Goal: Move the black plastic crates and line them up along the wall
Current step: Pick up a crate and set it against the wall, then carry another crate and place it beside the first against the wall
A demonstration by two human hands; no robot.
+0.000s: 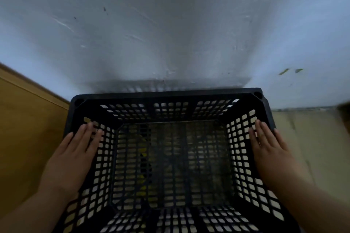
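one black plastic crate (170, 157) fills the near centre, open top up, lattice walls and floor, nothing inside. its far rim sits just beside the grey wall (170, 24), shadow cast on it. left hand (73, 155) lies flat on the crate's left rim, fingers straight and spread, not curled round anything. right hand (269, 149) same on the right rim, fingers extended, palm down, no grasp. brown wooden panel (24, 128) at left, pale floor (303, 138) at right. blurry dark thing at far right edge, cannot tell what.

black lattice crate (171, 161), upright, empty, against wall (170, 34)
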